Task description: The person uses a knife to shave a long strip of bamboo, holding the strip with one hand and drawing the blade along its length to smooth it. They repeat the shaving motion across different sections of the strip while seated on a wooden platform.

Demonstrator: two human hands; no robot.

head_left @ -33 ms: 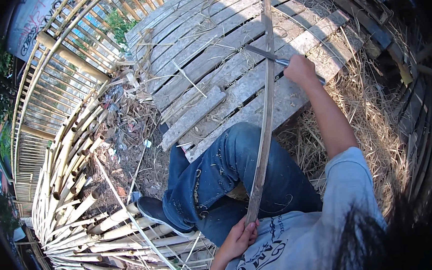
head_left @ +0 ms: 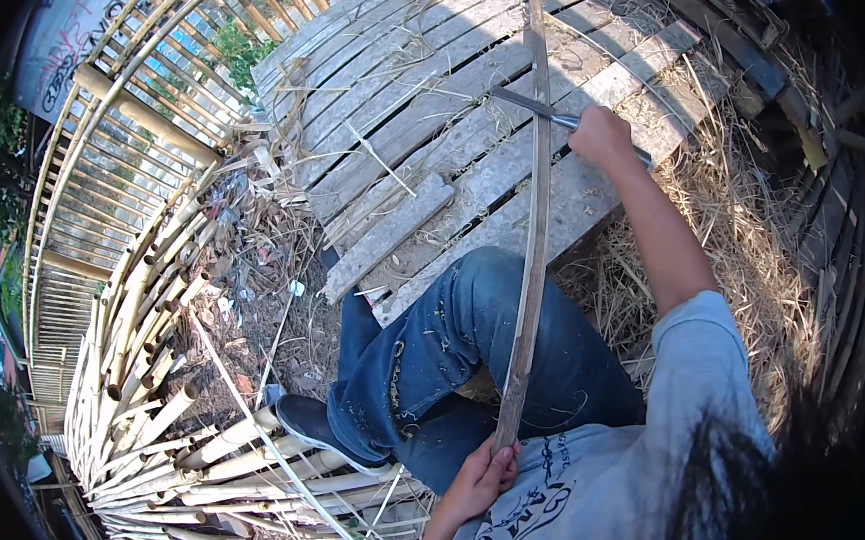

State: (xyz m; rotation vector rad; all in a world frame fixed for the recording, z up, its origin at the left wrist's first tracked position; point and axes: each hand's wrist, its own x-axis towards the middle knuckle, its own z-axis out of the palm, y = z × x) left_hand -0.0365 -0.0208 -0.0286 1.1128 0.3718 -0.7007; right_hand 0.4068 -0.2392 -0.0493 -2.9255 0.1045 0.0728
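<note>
A long, narrow bamboo strip [head_left: 533,263] runs from my lap across my bent knee and out over the wooden slats. My left hand [head_left: 482,479] is closed around its near end, close to my shirt. Farther out, my right hand [head_left: 602,140] grips the handle of a knife [head_left: 526,103]. The knife's dark blade lies across the strip, pointing to the far left. Part of the handle is hidden inside my right fist.
The slatted wooden platform [head_left: 413,141] carries loose shavings and a short plank [head_left: 390,235]. Many bamboo poles [head_left: 139,311] are stacked at left, below a bamboo fence [head_left: 112,202]. Dry straw-like shavings [head_left: 721,240] lie at right. My shoe [head_left: 313,424] is beside the poles.
</note>
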